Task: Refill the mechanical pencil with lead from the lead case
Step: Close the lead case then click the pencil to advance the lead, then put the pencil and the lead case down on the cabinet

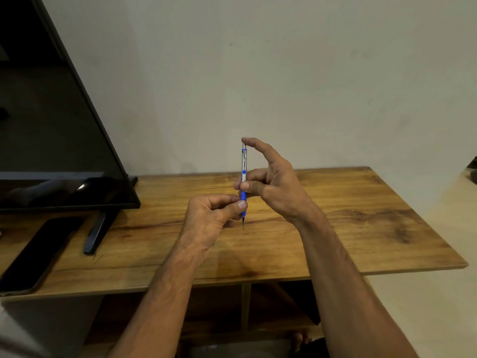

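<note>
The mechanical pencil (244, 161) is held upright over the bench (361, 202), pinched low by the left hand (209, 218), gripped mid-barrel by the right hand (276, 187), forefinger atop.

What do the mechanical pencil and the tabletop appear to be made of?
The mechanical pencil looks plastic, with a pale shiny upper barrel and a blue grip, possibly rubber. The tabletop is wood or wood-look laminate, matte, with grain lines and dark knots; which of the two is unclear.
</note>
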